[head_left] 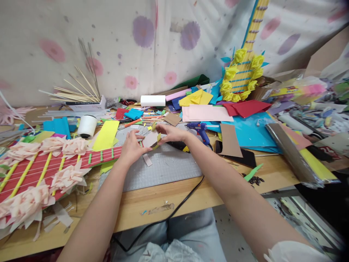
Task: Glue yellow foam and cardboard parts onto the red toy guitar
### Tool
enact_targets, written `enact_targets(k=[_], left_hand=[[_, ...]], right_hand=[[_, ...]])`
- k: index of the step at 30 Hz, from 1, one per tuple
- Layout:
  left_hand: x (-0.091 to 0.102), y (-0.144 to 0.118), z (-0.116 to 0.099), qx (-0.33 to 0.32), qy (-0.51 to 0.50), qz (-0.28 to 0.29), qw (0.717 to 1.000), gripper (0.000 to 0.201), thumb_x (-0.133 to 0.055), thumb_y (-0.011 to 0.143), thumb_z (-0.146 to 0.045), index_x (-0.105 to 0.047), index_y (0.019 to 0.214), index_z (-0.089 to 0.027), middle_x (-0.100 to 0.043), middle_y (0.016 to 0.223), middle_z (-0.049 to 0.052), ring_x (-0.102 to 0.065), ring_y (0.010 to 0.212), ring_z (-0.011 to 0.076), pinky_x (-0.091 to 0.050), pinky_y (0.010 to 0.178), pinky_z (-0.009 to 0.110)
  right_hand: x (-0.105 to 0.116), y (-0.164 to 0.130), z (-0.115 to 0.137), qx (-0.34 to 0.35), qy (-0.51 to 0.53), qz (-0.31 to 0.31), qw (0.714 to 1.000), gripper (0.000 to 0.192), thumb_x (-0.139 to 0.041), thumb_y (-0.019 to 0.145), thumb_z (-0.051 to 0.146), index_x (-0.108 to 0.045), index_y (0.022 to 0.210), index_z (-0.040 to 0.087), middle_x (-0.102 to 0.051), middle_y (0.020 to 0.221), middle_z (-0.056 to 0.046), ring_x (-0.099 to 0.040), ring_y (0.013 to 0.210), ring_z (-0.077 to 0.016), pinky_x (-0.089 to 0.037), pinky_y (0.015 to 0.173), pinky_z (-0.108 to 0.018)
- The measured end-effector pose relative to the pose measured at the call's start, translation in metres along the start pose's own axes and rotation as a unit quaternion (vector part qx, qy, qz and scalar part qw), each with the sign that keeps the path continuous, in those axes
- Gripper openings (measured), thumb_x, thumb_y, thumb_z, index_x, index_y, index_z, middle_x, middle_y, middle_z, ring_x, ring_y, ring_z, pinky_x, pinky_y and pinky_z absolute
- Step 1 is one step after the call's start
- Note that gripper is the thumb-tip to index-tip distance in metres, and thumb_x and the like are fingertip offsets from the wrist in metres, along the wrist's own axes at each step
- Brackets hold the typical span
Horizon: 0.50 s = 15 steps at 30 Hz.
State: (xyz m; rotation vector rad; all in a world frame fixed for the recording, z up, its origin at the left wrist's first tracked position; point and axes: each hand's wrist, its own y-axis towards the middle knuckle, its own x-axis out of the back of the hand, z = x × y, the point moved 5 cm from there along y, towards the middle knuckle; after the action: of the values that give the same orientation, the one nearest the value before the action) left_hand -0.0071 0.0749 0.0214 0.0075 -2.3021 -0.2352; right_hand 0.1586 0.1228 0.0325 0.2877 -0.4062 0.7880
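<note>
Over the grey cutting mat point(174, 167), both hands hold a small pale pink paper piece point(150, 139) with an olive-yellow strip point(158, 139) along its edge. My left hand point(132, 147) grips it from the left, its thumb reaching to the lower end of the strip. From the right, my right hand point(171, 133) pinches the strip side. The neck of a red paper guitar point(105, 155) ends by my left hand; whether it joins the piece is hidden. A small pale scrap point(147, 160) lies below on the mat.
A blue glue gun point(200, 130) lies right of my right hand. A white roll point(87, 125), yellow paper point(105, 135) and brown cardboard point(230, 140) lie around. Behind stands a yellow paper guitar point(241, 74). A black cable point(185, 200) crosses the table edge.
</note>
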Motion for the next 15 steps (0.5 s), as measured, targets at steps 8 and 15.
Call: enact_targets(k=[8, 15], left_hand=[[-0.0013, 0.0017, 0.0009, 0.003, 0.006, -0.009, 1.0, 0.077, -0.078, 0.05, -0.04, -0.035, 0.11, -0.021, -0.059, 0.109, 0.009, -0.048, 0.115, 0.0289, -0.042, 0.088, 0.043], [0.0001, 0.0004, -0.0017, -0.004, 0.0, -0.011, 1.0, 0.072, -0.078, 0.052, -0.037, -0.034, 0.107, -0.02, -0.06, 0.105, 0.008, -0.05, 0.113, 0.0272, -0.042, 0.088, 0.042]], right_hand=[[0.0017, -0.0005, -0.0016, -0.008, -0.018, -0.014, 1.0, 0.049, -0.075, 0.056, 0.029, -0.048, 0.096, 0.018, -0.053, 0.099, -0.003, -0.052, 0.095, -0.017, -0.039, 0.094, -0.038], [0.0027, 0.0008, -0.0056, -0.005, -0.03, -0.02, 0.999, 0.047, -0.074, 0.056, 0.03, -0.046, 0.091, 0.019, -0.052, 0.096, -0.002, -0.052, 0.093, -0.0171, -0.041, 0.091, -0.039]])
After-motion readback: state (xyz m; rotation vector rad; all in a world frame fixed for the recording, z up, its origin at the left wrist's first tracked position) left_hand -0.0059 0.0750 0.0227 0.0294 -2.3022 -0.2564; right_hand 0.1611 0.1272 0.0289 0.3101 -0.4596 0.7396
